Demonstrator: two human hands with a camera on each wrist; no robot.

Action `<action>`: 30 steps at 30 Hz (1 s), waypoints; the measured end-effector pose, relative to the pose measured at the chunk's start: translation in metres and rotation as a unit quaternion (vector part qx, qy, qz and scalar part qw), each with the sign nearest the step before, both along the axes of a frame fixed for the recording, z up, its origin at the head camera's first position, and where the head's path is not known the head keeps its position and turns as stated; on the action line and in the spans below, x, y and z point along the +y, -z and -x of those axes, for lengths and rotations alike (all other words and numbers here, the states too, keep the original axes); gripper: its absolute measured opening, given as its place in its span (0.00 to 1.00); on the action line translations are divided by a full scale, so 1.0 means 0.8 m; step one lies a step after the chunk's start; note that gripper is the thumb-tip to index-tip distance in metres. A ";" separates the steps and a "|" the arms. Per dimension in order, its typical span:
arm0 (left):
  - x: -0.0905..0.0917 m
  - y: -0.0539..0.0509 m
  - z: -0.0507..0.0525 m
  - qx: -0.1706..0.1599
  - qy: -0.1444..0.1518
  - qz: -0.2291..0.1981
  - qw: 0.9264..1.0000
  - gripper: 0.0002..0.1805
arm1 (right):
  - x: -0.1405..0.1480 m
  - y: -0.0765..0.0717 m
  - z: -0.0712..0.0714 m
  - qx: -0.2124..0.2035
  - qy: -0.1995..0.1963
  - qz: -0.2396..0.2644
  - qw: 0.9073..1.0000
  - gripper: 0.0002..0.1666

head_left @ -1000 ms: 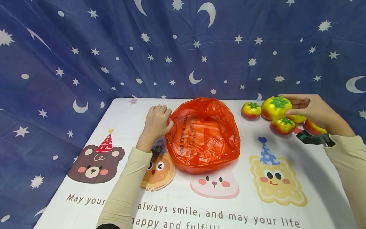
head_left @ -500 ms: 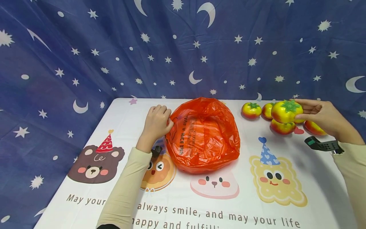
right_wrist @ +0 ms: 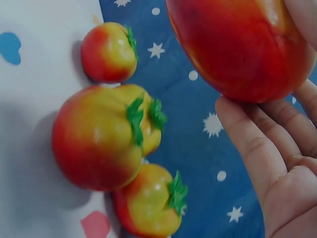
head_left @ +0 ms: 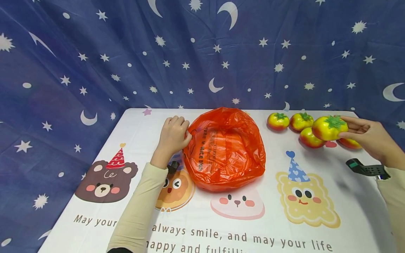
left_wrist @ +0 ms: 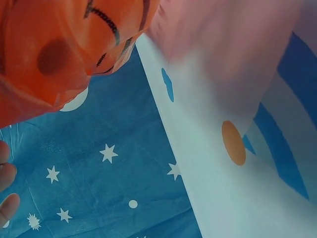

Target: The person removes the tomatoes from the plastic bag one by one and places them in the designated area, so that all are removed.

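In the head view my left hand (head_left: 173,136) grips the left rim of an orange-red plastic bag (head_left: 231,151), whose mouth gapes upward. The left wrist view has the bag (left_wrist: 54,54) at upper left and a few fingertips (left_wrist: 7,171) at the left edge. Thumb and fingers of my right hand (head_left: 376,138) pinch a yellow-red toy tomato (head_left: 327,128) with a green leafy top, raised above the table. Other toy tomatoes lie around it: one at the back left (head_left: 278,121), one beside that (head_left: 301,121), one in front (head_left: 311,137), and one partly covered (head_left: 349,143).
A white cloth with cartoon prints and lettering covers the table (head_left: 269,239). Behind and to the left hangs a dark blue curtain (head_left: 177,45) with stars and moons. A black wrist device (head_left: 367,168) juts out below my right hand.
My right hand has drawn the held tomato rightward and a little nearer to me, uncovering the tomato behind. My left hand and the bag stay in place.
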State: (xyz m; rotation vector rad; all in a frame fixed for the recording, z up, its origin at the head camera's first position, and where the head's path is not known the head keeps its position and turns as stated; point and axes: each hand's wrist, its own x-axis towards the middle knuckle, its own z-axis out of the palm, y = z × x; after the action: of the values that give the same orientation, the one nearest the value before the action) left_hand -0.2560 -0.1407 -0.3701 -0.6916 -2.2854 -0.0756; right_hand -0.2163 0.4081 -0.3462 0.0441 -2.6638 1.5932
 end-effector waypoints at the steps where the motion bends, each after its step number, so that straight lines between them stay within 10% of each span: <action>1: 0.000 0.000 0.000 0.001 0.000 0.000 1.000 0.03 | 0.002 0.002 -0.002 0.002 0.001 0.009 1.000 0.30; 12: 0.000 0.000 -0.001 -0.005 -0.003 -0.001 1.000 0.03 | 0.064 0.062 -0.001 0.006 0.054 0.045 0.998 0.37; 30: 0.000 0.001 -0.001 -0.008 -0.003 -0.001 1.000 0.04 | 0.065 0.072 -0.036 -0.006 0.095 0.115 0.989 0.43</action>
State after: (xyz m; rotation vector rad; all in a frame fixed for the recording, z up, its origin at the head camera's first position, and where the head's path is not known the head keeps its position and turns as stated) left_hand -0.2556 -0.1404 -0.3712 -0.6849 -2.3020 -0.0796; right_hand -0.1878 0.4598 -0.4041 -0.2179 -2.3883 1.8252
